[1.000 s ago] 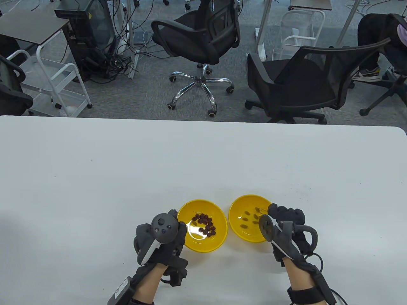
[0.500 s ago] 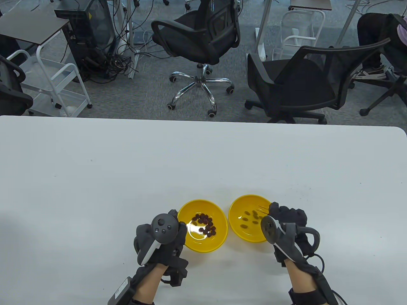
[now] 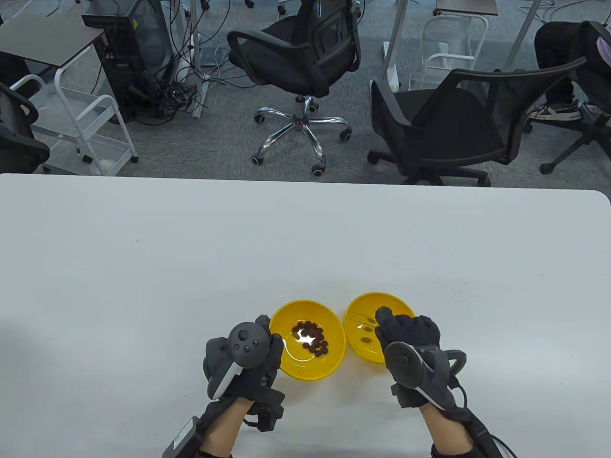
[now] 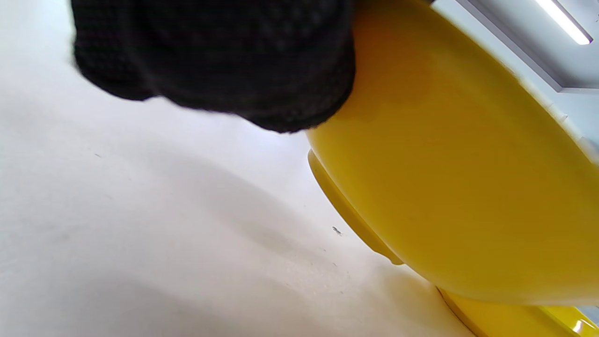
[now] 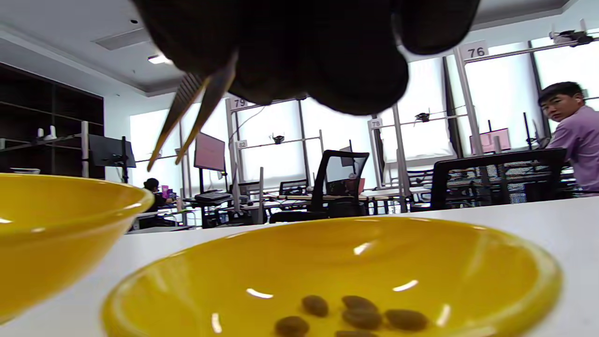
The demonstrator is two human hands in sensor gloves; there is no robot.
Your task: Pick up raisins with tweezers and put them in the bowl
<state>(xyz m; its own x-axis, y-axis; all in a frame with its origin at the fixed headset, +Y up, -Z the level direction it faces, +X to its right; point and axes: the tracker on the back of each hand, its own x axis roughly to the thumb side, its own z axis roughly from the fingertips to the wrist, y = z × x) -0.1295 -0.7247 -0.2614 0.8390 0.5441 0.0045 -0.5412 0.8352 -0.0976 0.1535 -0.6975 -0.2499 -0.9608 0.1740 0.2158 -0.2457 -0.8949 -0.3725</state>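
A few raisins (image 5: 355, 314) already lie in the right bowl (image 3: 355, 341); the larger heap (image 3: 312, 338) waits in the left bowl (image 3: 291, 362), so most picking remains. The right hand (image 3: 405, 334) pinches the tweezers (image 5: 189, 117), tips apart and empty, over the right bowl. The left hand (image 3: 241, 362) rests against the left bowl's near-left wall on the tabletop (image 3: 191, 248), fingers curled.

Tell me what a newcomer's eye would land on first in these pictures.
Two bright yellow bowls side by side near the white table's front edge: the left bowl holds a cluster of dark raisins, the right bowl only a few. The right hand holds tweezers, tips apart and empty, above the right bowl, while the left hand rests against the left bowl's outer wall.
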